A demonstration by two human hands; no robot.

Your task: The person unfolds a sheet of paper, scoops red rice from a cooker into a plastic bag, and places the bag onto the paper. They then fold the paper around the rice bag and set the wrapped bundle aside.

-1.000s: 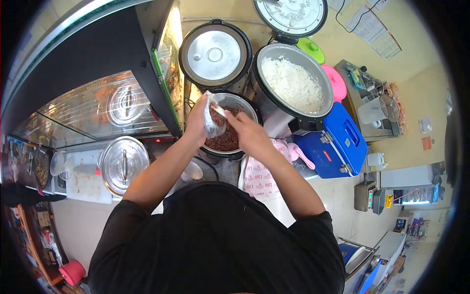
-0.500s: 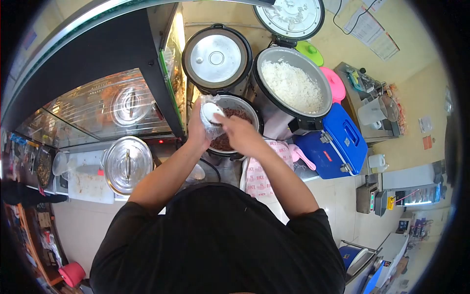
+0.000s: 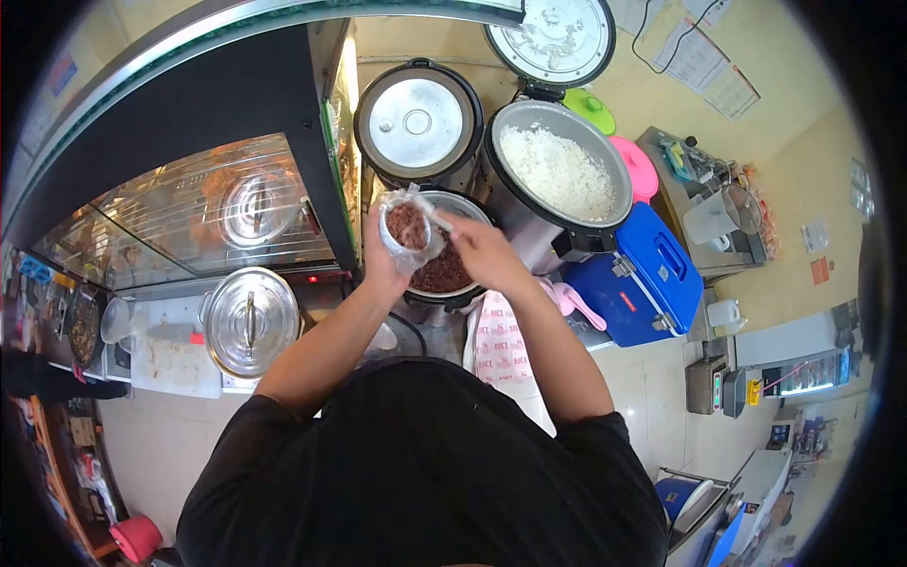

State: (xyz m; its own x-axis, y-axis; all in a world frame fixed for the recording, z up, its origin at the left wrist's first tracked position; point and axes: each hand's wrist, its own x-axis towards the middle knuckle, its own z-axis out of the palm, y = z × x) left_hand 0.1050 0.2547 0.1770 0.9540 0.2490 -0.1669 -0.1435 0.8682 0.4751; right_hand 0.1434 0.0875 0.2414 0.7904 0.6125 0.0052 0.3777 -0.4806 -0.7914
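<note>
My left hand (image 3: 382,257) is wrapped round a small white bowl (image 3: 389,242) lined with clear plastic film, with reddish-brown rice (image 3: 407,225) inside it. At the bowl's right edge, my right hand (image 3: 475,248) is closed round a pale utensil (image 3: 439,223), whose far end is hard to make out. Both hands are above an open cooker (image 3: 480,299) that holds more reddish-brown rice (image 3: 444,272). Behind it on the right stands a larger open cooker (image 3: 619,161) full of white rice (image 3: 557,172).
A closed cooker (image 3: 417,121) stands behind. To the left are a glass display case (image 3: 217,208) and a lidded steel pot (image 3: 250,321). A blue cool box (image 3: 641,279), a pink handle (image 3: 578,306) and a printed cloth (image 3: 501,340) are on the right.
The bowl has tilted so that its rice-filled opening now faces the camera; before, a white round surface showed there. My right hand has moved slightly right, off the bowl's middle. The view has shifted slightly.
</note>
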